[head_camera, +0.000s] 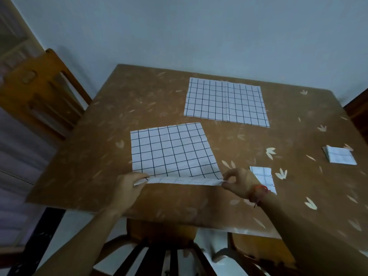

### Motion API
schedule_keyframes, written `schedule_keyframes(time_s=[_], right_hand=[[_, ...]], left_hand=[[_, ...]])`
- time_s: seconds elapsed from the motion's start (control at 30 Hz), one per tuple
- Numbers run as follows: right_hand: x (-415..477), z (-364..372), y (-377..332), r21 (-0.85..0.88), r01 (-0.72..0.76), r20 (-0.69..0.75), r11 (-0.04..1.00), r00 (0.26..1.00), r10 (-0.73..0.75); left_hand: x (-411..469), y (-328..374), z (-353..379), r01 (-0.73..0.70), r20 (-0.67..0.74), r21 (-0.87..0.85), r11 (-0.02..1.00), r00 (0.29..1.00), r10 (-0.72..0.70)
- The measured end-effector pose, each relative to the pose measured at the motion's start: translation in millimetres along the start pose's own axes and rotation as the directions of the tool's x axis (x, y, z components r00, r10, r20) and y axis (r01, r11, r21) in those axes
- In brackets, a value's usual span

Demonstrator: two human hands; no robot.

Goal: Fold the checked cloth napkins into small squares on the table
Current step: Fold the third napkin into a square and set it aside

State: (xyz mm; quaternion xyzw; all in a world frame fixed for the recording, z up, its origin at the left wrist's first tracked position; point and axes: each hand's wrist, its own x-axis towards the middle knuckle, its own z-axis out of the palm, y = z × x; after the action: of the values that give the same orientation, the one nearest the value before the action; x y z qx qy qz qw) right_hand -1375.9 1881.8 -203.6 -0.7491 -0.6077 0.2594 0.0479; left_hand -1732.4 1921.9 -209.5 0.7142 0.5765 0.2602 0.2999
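A white napkin with black checks (173, 150) lies spread in the middle of the brown table (83, 156). Its near edge is lifted off the table. My left hand (129, 186) pinches the near left corner and my right hand (239, 183) pinches the near right corner. A second checked napkin (226, 102) lies flat and unfolded farther back. A napkin folded into a small square (339, 156) rests at the right side. Another folded napkin (264, 177) lies just behind my right wrist, partly hidden by it.
The table has a pale leaf pattern and stands against a light wall. A wooden chair (39, 90) stands at the left. Another chair (165, 246) is tucked under the near edge. A dark wooden piece (358, 114) shows at the far right.
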Motion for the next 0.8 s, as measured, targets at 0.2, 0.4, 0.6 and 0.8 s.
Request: schedule_keyframes(time_s=[0.2,0.4,0.6,0.8], right_hand=[[-12,-4,-7,0.185,0.001,0.102,0.983,0.995,-0.02],[-11,-4,0,0.228,-0.037,0.178,0.973,0.984,-0.004],[-10,1,13,0.425,-0.19,0.269,0.885,0.96,0.077],[-5,16,35,0.334,-0.373,0.441,0.865,0.873,0.207]], left_hand=[[-17,-11,-10,0.157,0.044,0.021,0.987,0.986,-0.158],[-19,-11,-12,0.193,0.04,-0.014,0.981,0.981,-0.192],[-5,-14,-8,0.222,0.03,-0.058,0.973,0.975,-0.221],[24,-22,-8,0.29,0.077,-0.155,0.945,0.957,-0.281]])
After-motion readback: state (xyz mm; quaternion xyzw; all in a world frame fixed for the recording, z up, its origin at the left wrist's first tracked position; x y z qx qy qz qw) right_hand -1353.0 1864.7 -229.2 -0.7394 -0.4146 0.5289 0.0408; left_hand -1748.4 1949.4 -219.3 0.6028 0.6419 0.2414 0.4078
